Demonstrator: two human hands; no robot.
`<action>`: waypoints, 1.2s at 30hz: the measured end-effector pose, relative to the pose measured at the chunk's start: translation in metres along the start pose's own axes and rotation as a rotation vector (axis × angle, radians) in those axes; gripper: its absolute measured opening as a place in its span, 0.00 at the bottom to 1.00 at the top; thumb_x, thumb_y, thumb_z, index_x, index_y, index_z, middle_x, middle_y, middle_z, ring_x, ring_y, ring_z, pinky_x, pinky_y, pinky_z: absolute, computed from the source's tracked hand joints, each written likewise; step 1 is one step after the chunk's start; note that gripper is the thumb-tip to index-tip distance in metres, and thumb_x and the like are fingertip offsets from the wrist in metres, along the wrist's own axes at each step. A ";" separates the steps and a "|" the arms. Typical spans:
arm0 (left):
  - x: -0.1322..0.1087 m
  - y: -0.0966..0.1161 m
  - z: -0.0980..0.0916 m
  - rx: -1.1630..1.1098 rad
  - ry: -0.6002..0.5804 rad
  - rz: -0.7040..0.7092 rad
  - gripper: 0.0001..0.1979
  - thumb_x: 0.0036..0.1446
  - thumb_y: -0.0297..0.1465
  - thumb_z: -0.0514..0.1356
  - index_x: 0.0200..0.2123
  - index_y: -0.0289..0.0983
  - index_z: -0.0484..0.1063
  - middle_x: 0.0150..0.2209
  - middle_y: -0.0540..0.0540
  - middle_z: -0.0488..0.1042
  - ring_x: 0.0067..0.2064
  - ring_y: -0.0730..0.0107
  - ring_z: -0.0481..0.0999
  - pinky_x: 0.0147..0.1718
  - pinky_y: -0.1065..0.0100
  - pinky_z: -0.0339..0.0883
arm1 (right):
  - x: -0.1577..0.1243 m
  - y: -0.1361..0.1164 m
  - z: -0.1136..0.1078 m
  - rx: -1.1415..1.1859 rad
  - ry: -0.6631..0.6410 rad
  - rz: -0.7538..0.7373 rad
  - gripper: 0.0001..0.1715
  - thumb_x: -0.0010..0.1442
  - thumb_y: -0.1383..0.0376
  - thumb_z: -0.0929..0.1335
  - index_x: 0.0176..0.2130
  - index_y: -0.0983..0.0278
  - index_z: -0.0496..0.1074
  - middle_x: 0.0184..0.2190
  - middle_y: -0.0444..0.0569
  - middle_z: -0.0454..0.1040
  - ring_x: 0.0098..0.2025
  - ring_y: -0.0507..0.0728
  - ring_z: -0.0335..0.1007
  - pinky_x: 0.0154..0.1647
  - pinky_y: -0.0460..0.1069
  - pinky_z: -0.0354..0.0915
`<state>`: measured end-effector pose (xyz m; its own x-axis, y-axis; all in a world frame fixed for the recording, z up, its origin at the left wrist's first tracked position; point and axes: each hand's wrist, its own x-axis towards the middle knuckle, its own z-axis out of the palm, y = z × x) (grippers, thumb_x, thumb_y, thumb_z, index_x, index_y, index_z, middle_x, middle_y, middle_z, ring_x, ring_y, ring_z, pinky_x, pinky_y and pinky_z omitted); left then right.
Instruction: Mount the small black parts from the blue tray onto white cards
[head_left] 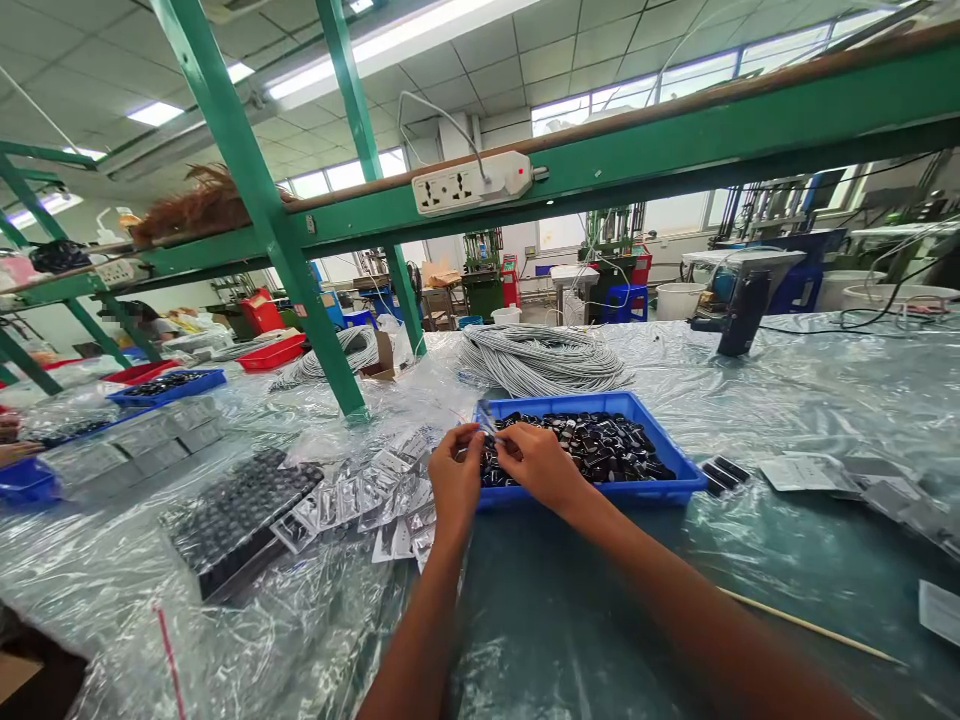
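Over the left end of a blue tray (600,491), my left hand (456,475) and my right hand (541,462) meet, fingertips pinched close together. Between them is a small, thin, partly clear thing (486,415), too small and blurred to name. Many small black parts (615,445) with shiny bits fill the tray. Left of my left hand lies a heap of small clear packs (367,490) with pale and dark contents. Farther left sits a dark block of many rounded pieces (240,510) under clear film.
Behind the tray lies a coil of grey cable (544,360). A green frame post (315,330) rises at left, and its crossbar carries a power strip (472,185). Black pieces (724,475), flat packs (810,472) and a thin stick (814,627) lie at right. Another person's hand (16,453) shows far left.
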<state>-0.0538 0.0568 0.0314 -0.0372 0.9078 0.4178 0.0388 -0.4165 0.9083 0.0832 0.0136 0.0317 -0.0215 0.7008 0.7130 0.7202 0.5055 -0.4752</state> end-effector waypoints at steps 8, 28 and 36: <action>0.038 -0.005 -0.053 0.268 0.733 0.009 0.19 0.51 0.28 0.56 0.48 0.32 0.70 0.50 0.37 0.68 0.55 0.53 0.68 0.58 0.50 0.59 | 0.007 0.017 -0.041 -0.178 -0.092 0.182 0.33 0.60 0.69 0.65 0.63 0.61 0.61 0.65 0.58 0.58 0.64 0.65 0.59 0.59 0.60 0.63; -0.012 0.004 0.012 0.332 0.027 0.596 0.09 0.60 0.28 0.52 0.41 0.36 0.69 0.41 0.41 0.72 0.44 0.61 0.74 0.45 0.59 0.70 | -0.144 0.043 -0.222 -0.598 -0.185 0.820 0.10 0.55 0.63 0.67 0.28 0.65 0.76 0.31 0.55 0.81 0.36 0.63 0.77 0.37 0.52 0.67; -0.063 0.025 0.038 0.291 -0.612 0.679 0.09 0.63 0.31 0.52 0.44 0.38 0.68 0.44 0.42 0.72 0.46 0.64 0.74 0.46 0.63 0.70 | -0.154 -0.018 -0.165 0.355 0.049 0.955 0.21 0.54 0.50 0.67 0.32 0.65 0.75 0.33 0.55 0.79 0.34 0.61 0.77 0.35 0.55 0.73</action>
<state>-0.0123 -0.0092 0.0269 0.6095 0.3805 0.6956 0.1098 -0.9094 0.4012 0.1878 -0.1864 0.0150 0.4884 0.8722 -0.0280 0.1736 -0.1286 -0.9764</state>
